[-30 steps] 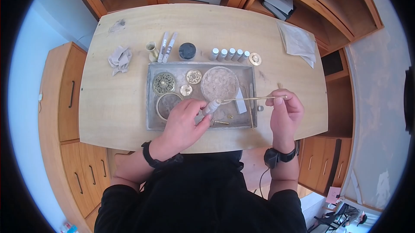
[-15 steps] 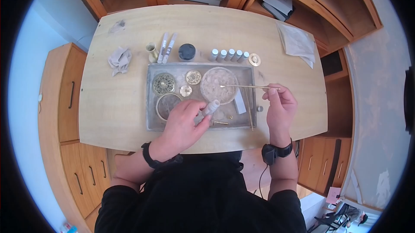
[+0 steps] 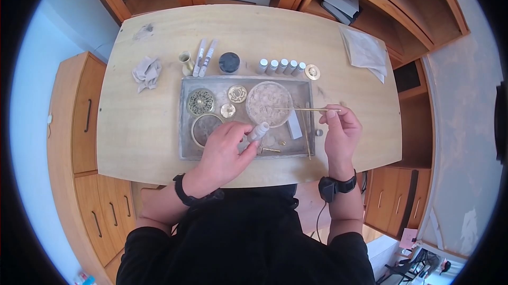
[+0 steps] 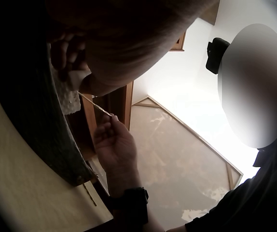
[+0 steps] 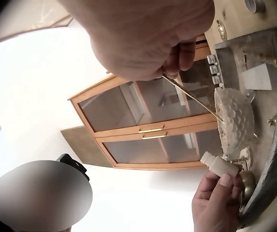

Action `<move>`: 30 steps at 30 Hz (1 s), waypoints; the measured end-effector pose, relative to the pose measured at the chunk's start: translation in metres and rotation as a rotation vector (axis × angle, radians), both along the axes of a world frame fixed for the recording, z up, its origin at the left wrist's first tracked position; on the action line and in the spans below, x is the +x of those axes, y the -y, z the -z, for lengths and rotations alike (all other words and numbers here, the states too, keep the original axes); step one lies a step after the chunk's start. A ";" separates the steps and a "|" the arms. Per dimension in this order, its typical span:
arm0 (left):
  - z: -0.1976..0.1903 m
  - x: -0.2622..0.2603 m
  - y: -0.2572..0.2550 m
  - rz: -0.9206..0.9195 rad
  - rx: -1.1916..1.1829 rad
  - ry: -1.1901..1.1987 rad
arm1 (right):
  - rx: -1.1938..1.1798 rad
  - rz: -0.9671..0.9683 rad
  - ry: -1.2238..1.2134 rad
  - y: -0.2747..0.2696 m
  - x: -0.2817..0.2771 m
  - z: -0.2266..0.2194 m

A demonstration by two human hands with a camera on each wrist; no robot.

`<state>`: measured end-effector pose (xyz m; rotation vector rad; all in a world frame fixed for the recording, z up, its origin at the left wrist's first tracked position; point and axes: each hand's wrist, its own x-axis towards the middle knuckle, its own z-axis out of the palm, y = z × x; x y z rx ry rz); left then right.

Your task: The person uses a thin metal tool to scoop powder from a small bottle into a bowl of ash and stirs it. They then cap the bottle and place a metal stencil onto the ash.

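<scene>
Between thumb and fingers, the left hand [image 3: 225,150] holds a small uncapped bottle [image 3: 258,132], tilted, over the front of the grey tray [image 3: 184,150]. The right hand [image 3: 343,134] pinches the end of a thin brass tool [image 3: 309,109] held nearly level. The tool's tip is at the ash surface inside the round bowl [image 3: 269,94]; whether it touches the ash I cannot tell. In the right wrist view the bottle [image 5: 220,165] is beside the white textured bowl [image 5: 237,118], with the left hand [image 5: 218,203] around its base.
The tray also holds an openwork brass disc [image 3: 201,102], a brass ring [image 3: 193,131], small brass pieces and a white block [image 3: 294,124]. Behind it stand a brass vase [image 3: 186,61], a dark round jar [image 3: 229,62] and several capped bottles [image 3: 283,66]. Crumpled cloth [image 3: 147,73] lies left.
The right hand has moved left and slightly back, carrying the brass tool's tip from the bottle's mouth to over the bowl. The left hand and bottle have stayed put.
</scene>
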<state>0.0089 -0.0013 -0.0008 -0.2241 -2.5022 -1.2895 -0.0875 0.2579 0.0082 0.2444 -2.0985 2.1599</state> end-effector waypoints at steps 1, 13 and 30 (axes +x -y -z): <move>0.000 0.000 0.000 0.001 0.001 0.001 | -0.007 0.006 0.001 0.000 0.000 0.000; -0.001 0.000 0.000 0.002 -0.003 0.004 | -0.087 0.004 -0.031 -0.004 0.000 0.002; 0.000 -0.002 -0.001 0.000 -0.006 0.002 | -0.229 -0.082 -0.025 -0.006 0.005 -0.021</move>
